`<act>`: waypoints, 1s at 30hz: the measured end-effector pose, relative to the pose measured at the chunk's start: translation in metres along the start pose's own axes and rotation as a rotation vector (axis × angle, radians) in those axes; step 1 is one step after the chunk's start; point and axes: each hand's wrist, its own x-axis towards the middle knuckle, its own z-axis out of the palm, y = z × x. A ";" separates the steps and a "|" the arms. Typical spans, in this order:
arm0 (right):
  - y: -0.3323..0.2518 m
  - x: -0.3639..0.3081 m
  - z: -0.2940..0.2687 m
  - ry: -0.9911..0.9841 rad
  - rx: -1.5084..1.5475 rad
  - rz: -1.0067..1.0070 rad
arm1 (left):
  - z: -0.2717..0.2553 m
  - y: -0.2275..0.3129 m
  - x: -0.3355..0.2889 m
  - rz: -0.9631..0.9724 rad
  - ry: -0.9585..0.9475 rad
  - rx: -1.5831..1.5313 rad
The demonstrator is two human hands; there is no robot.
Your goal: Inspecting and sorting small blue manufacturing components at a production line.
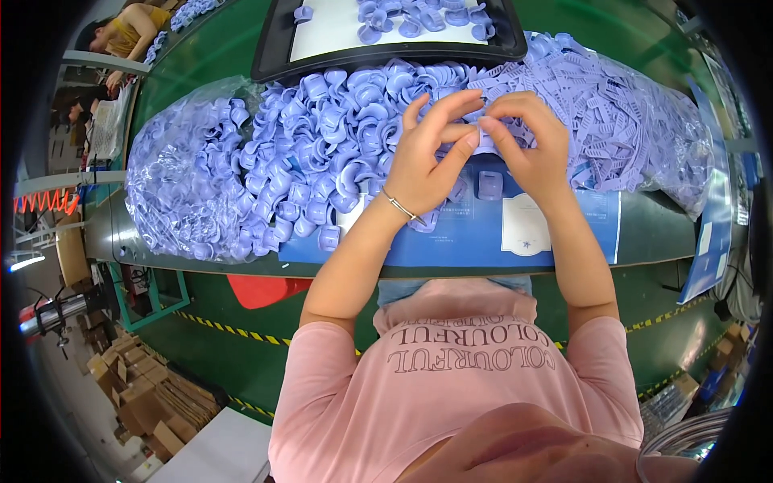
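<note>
Your left hand (pixel 427 157) and right hand (pixel 527 149) meet above the counter (pixel 644 233), and both sets of fingers are pinched shut on one small lilac part (pixel 485 138). It sits right between your fingertips, thumbs under it and forefingers over it, held clear of the blue sheet (pixel 451 237) below. Most of it is hidden by your fingers, so its exact shape cannot be told.

The likeliest slip, I judge, is the part popping out of so narrow a pinch: if one hand pulls or twists harder than the other, it could drop into the cup pile (pixel 322 137) just left of your hands or the strip pile (pixel 612 113) just right of them, and be hard to pick out among pieces of the same colour. A loose cup (pixel 489 185) lies on the sheet directly under your hands; a lowered wrist could knock it. The cup pile also reaches close to the near edge of the counter, so a sweep of your left forearm could push pieces to the floor. The black tray (pixel 274 56) lies well behind, out of harm.
</note>
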 end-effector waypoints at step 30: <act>0.004 0.000 -0.004 -0.175 -0.195 0.051 | 0.009 -0.006 -0.001 0.056 0.214 0.301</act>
